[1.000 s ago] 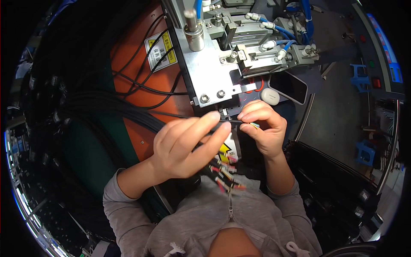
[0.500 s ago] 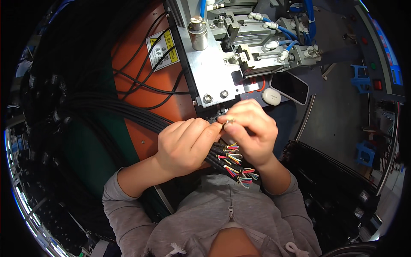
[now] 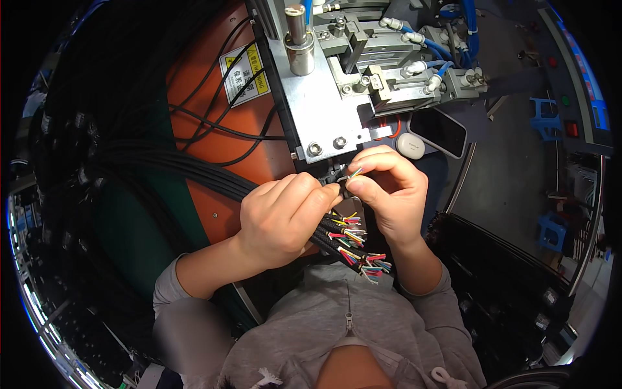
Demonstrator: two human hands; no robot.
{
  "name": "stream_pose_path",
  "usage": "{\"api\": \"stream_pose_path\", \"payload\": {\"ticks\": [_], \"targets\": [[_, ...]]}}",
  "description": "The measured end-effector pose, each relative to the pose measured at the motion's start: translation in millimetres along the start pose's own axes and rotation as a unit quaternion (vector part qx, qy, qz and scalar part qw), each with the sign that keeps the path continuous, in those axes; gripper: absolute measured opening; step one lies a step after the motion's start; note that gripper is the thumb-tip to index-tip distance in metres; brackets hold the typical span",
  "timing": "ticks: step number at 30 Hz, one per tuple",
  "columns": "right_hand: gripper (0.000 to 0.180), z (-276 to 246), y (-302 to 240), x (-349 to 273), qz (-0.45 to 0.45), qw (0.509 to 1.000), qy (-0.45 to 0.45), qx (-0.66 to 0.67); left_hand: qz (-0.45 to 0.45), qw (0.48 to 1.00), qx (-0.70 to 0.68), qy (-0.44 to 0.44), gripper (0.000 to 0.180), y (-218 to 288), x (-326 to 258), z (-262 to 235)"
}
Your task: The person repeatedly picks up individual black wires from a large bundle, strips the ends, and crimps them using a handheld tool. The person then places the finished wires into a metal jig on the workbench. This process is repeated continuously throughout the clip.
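Observation:
My left hand (image 3: 282,214) is closed, its thumb and forefinger pinched near the end of a black cable that is mostly hidden under the fingers. Thin coloured wires (image 3: 356,173) stick out just beyond that pinch. My right hand (image 3: 395,194) grips these wires between thumb and forefinger. Both hands are close in front of a small dark fixture (image 3: 332,174) at the machine's near edge. Below them, a bundle of black braided cables (image 3: 330,233) ends in stripped-back coloured wires (image 3: 372,262), near my grey jacket.
A silver machine plate (image 3: 324,113) carries an upright metal cylinder (image 3: 300,55). Pneumatic clamps (image 3: 405,91) with blue hoses sit to its right. A phone (image 3: 442,133) and a small white case (image 3: 409,146) lie beside them. Black cables (image 3: 188,163) run left over an orange surface (image 3: 227,188).
The rod atop the metal cylinder has risen, and the clamp parts beside it have shifted slightly. My right fingers have opened out a little, showing more of the coloured wires.

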State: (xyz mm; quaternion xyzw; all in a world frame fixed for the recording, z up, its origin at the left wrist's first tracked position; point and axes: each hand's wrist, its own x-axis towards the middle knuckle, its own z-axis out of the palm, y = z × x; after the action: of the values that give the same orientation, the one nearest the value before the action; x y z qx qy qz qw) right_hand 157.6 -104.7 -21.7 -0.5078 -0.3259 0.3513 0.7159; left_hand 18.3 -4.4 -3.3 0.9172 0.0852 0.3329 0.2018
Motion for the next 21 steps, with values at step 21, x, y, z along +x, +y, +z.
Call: {"api": "stream_pose_path", "payload": {"ticks": [21], "targets": [[0.009,-27.6,-11.8,-2.2,0.167,0.981,-0.103,-0.012,0.043,0.994,0.101,-0.026,0.029,2.9,-4.0,-0.9]]}}
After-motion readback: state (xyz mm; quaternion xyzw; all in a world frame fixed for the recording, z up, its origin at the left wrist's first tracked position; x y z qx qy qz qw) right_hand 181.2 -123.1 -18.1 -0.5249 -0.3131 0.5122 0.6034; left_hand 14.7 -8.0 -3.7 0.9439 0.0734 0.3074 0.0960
